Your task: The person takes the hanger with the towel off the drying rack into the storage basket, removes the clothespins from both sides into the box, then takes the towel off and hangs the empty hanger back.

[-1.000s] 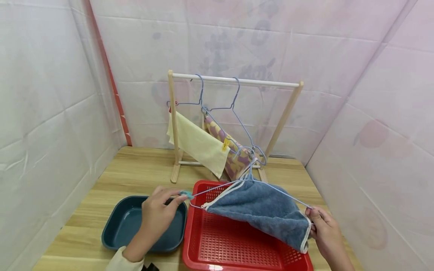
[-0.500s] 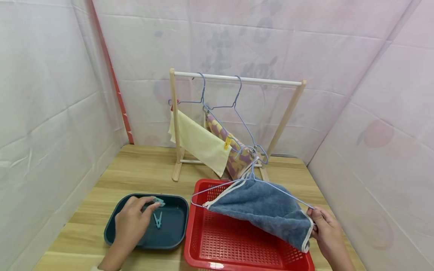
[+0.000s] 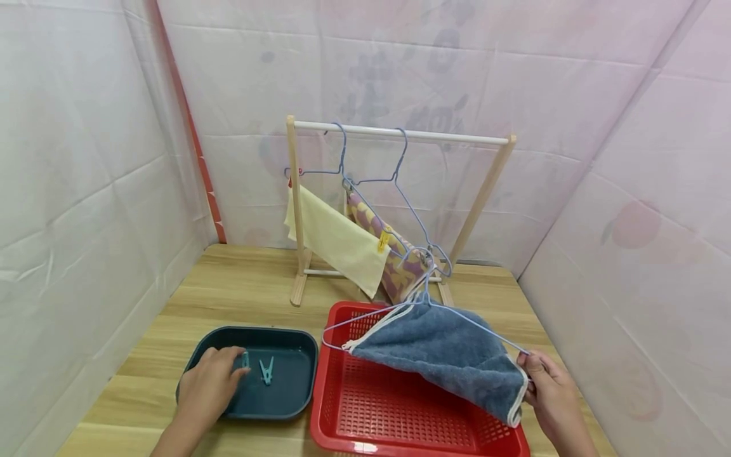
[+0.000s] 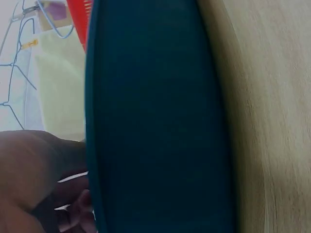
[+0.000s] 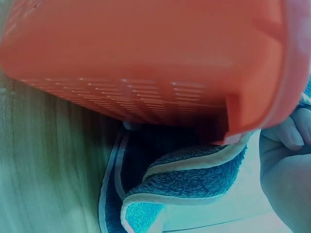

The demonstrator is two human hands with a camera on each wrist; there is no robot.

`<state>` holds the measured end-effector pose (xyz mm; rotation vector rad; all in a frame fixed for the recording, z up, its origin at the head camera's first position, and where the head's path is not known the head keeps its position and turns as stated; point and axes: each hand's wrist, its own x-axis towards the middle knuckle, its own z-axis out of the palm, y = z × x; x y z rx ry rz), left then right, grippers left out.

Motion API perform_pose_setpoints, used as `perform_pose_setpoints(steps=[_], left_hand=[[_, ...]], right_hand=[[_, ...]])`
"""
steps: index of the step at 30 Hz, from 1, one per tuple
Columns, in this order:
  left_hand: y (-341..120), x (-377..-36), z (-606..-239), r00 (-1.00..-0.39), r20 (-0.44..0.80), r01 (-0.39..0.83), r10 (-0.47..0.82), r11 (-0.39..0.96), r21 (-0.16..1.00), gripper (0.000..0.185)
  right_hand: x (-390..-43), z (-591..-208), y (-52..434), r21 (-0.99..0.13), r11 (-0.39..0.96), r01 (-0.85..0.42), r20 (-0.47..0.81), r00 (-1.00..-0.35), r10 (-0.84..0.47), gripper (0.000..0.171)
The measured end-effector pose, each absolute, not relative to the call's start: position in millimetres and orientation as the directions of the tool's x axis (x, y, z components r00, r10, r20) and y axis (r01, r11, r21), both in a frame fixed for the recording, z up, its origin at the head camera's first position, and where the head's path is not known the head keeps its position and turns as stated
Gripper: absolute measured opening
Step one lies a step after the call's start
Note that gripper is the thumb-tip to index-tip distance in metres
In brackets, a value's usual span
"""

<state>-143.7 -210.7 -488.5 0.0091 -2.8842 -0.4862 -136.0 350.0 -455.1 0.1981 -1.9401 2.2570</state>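
Note:
In the head view my left hand reaches into a dark teal tray, with a small teal clothespin between fingertips and thumb. Another teal clothespin lies on the tray's floor. My right hand grips the right end of a blue wire hanger together with the corner of a blue-grey towel. White-edged, the towel drapes from this hanger over a red basket. In the left wrist view, the tray wall hides most of the fingertips.
Behind the basket stands a wooden rack with a white bar. Two more hangers hang there, bearing a pale yellow cloth and a purple-yellow patterned cloth. A yellow clip holds the yellow cloth. White sheets wall in the table.
My left hand has drawn back from the hanger's left end with a teal clothespin and lowered it into the tray. The right hand, hanger and towel stay nearly still.

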Motion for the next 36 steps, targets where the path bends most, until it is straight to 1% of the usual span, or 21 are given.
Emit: perform_pose_setpoints(steps=[4, 10, 13, 19, 23, 25, 28, 30, 32, 36], left_hand=[[-210.2, -147.4, -490.7, -0.993, 0.110, 0.001, -0.033, 0.955, 0.295, 0.038], [-207.8, -151.2, -493.3, -0.999, 0.026, -0.022, -0.029, 0.972, 0.235, 0.037], [-204.6, -151.5, -494.3, -1.000, 0.007, -0.016, -0.018, 0.976, 0.216, 0.037], [-198.1, -152.7, -493.5, -1.000, 0.000, -0.018, -0.019, 0.976, 0.215, 0.037], [-194.8, -152.4, -489.0, -0.999, -0.014, -0.032, -0.030, 0.983, 0.182, 0.042], [-192.3, -149.6, -484.7, -0.999, 0.034, -0.021, -0.026, 0.989, 0.149, 0.047], [-181.7, -143.5, -473.7, -0.980, 0.197, 0.028, 0.009, 0.995, 0.096, 0.053], [-168.3, -141.5, -463.9, -0.944, 0.326, 0.077, 0.049, 0.994, 0.074, 0.051], [-152.0, -140.1, -453.0, -0.903, 0.421, 0.126, 0.089, 0.990, 0.062, 0.046], [-113.3, -145.1, -433.9, -0.823, 0.535, 0.261, 0.189, 0.963, 0.062, 0.035]], right_hand=[[-135.6, -455.7, 350.3, -0.969, -0.150, -0.195, 0.192, -0.981, 0.035, 0.033], [-135.1, -455.7, 349.9, -0.971, -0.144, -0.192, 0.188, -0.981, 0.040, 0.032], [-135.8, -454.7, 349.9, -0.972, -0.135, -0.192, 0.187, -0.981, 0.049, 0.032], [-136.0, -453.5, 350.8, -0.976, -0.124, -0.181, 0.174, -0.983, 0.063, 0.030], [-134.7, -453.7, 351.5, -0.978, -0.122, -0.172, 0.164, -0.984, 0.071, 0.031], [-134.6, -454.0, 351.2, -0.976, -0.124, -0.177, 0.170, -0.983, 0.064, 0.031], [-135.0, -454.0, 350.5, -0.973, -0.122, -0.194, 0.189, -0.981, 0.052, 0.032], [-135.7, -453.7, 350.9, -0.973, -0.114, -0.202, 0.197, -0.979, 0.053, 0.032], [-137.2, -453.9, 350.2, -0.974, -0.111, -0.199, 0.194, -0.979, 0.057, 0.031], [-137.5, -452.5, 351.4, -0.978, -0.110, -0.179, 0.172, -0.983, 0.067, 0.031]])
